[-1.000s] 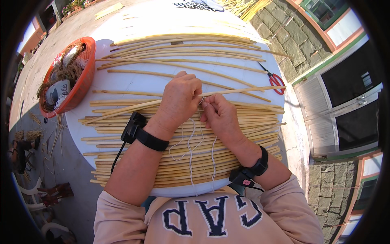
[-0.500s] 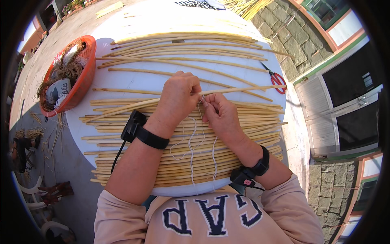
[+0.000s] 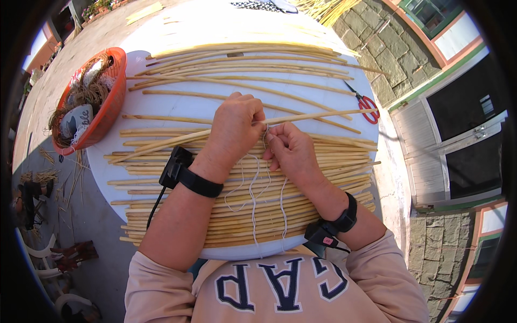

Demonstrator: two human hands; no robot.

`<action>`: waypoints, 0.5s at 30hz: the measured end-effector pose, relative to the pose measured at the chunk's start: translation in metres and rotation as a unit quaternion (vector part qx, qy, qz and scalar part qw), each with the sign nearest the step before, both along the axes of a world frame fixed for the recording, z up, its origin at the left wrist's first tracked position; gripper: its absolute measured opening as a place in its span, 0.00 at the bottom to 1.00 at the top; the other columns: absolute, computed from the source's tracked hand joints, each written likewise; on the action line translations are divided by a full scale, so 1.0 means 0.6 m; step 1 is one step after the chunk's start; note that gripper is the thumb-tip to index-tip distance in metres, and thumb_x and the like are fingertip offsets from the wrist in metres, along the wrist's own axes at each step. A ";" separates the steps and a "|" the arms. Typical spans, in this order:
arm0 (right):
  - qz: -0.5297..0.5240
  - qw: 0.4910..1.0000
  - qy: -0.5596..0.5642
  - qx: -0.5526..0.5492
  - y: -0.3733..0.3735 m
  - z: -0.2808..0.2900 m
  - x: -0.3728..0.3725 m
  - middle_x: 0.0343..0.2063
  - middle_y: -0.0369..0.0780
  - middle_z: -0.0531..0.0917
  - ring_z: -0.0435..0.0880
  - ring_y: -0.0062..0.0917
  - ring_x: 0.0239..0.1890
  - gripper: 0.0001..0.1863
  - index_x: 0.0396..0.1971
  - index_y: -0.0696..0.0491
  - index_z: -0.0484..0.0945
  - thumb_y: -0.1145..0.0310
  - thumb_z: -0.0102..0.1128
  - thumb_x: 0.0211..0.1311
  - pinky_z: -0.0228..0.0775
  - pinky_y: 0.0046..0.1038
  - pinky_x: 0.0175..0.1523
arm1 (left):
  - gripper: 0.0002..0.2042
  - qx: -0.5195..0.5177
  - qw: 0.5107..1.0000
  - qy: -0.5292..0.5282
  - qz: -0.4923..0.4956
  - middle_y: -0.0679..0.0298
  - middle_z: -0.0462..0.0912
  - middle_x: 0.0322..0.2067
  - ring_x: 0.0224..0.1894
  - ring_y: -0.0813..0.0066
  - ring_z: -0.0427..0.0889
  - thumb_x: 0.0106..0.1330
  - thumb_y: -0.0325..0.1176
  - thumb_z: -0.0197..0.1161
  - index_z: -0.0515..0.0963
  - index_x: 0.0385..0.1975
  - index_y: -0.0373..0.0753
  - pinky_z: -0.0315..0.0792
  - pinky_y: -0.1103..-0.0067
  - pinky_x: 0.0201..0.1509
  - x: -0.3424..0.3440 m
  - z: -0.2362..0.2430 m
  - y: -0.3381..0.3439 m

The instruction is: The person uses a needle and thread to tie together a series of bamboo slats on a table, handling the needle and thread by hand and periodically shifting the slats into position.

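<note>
My left hand (image 3: 237, 129) is closed around a long, thin, peeled wooden stick (image 3: 323, 114), raised at a slant over the others. Just right of it, my right hand (image 3: 292, 151) pinches white string (image 3: 266, 141) where it meets this stick; the exact wrap is hidden by my fingers. Slack loops of string (image 3: 252, 188) hang down over a mat-like row of sticks (image 3: 323, 196) lying side by side. Another string end (image 3: 283, 207) trails down to the table's near edge.
Several loose sticks (image 3: 253, 66) lie farther back on the round white table (image 3: 102, 167). Red-handled scissors (image 3: 368, 109) rest at its right edge. To the left stands an orange basket (image 3: 115, 113) of twine and string. A white-framed door (image 3: 428, 126) is at far right.
My right hand has shifted very slightly left and its fingers have curled a little differently around the string. The left hand and stick have barely moved.
</note>
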State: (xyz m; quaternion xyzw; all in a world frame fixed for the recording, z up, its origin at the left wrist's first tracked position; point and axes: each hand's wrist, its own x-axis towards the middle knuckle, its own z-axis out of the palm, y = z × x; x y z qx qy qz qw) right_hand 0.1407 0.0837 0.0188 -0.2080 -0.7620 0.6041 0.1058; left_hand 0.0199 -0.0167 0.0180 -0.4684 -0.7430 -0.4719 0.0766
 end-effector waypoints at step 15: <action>-0.016 0.999 0.000 0.051 -0.006 -0.003 -0.001 0.19 0.37 0.80 0.75 0.13 0.16 0.04 0.35 0.59 0.72 0.74 0.52 0.66 0.67 0.16 0.20 | 0.07 0.007 1.000 0.028 0.000 0.59 0.73 0.19 0.28 0.61 0.72 0.41 0.18 0.63 0.70 0.16 0.33 0.68 0.70 0.30 0.009 0.004 0.002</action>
